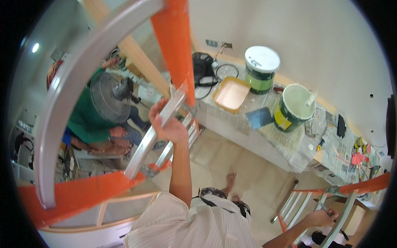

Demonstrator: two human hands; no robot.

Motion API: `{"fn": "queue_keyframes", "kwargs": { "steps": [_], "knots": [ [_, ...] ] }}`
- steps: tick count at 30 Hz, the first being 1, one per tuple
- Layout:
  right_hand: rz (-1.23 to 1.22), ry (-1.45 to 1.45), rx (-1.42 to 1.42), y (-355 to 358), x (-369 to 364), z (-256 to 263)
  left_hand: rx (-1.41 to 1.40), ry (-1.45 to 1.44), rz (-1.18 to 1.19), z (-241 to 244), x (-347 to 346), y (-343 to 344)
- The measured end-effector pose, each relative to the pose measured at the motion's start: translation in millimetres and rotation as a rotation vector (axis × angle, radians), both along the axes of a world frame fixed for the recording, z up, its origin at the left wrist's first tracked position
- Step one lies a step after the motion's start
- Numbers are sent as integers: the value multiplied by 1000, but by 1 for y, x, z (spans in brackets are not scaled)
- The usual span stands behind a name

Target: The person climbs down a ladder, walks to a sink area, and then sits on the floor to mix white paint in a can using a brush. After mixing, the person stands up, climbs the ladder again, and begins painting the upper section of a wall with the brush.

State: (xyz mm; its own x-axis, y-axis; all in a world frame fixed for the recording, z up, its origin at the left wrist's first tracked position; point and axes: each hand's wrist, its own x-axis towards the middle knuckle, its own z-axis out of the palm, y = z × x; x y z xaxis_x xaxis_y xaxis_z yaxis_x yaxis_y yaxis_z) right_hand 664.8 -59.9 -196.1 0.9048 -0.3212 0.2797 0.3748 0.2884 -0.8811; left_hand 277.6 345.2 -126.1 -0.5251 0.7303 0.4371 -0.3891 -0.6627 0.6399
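My left hand [170, 125] is wrapped around an aluminium rung [145, 148] of an orange stepladder [176, 52]. The ladder's curved metal rail [59, 93] arches across the left of the view. Low at the right, my right hand [322, 217] is curled beside a rung of a second orange ladder [364, 183]. A thin metal piece [322, 204] is at its fingers; whether the hand grips that piece or the ladder cannot be made out.
A paper-covered ledge [279, 145] holds a lidded paint bucket [262, 69], an open bucket [294, 107], a tray of pale paint [232, 94], a blue sheet [259, 117] and a putty knife [321, 144]. At left, a person in green [93, 130] sits behind a fan [110, 96].
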Motion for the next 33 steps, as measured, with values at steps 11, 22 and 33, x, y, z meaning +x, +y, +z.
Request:
{"fn": "queue_keyframes", "kwargs": {
  "steps": [11,22,33],
  "knots": [
    [914,304,-1214,-44,-145,-123,-506,115,-278,13,-8,-61],
    [1693,753,-1309,-218,-300,-334,-788,1635,-1070,-261,-241,-312],
    [1685,472,-1436,-115,-475,-251,-1019,1704,-458,-312,-630,-446]
  ]
}}
